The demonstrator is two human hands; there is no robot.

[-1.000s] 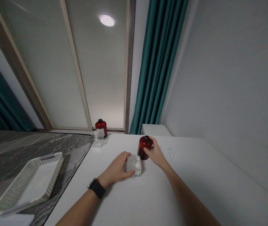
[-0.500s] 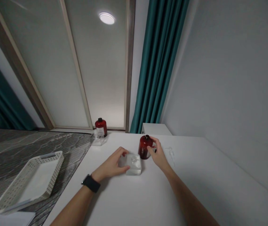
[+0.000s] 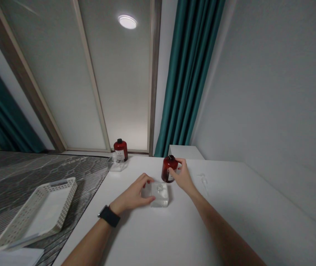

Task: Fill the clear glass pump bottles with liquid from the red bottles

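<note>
My right hand (image 3: 184, 176) is closed on a dark red bottle (image 3: 167, 170), thumb in front and fingers at its back right. The bottle stands nearly upright just behind a small clear, glass-like box (image 3: 160, 197) with a round detail on top. From the left, my left hand (image 3: 137, 194) spans that box, fingertips at its back corner and thumb at its front corner. A black watch (image 3: 109, 216) is on my left wrist. To the right, a thin clear object (image 3: 204, 180) lies flat, its kind hard to make out.
A second red bottle (image 3: 120, 149), with black cap and white label, stands at the table's far left behind a clear tray (image 3: 116, 167). A white perforated basket (image 3: 68, 197) is left of the white table (image 3: 180, 236). Behind the table are a white cabinet (image 3: 186, 152) and a green curtain (image 3: 187, 81).
My right hand has shifted the bottle slightly back and to the left, away from the clear box's right side. My left hand stays around the box.
</note>
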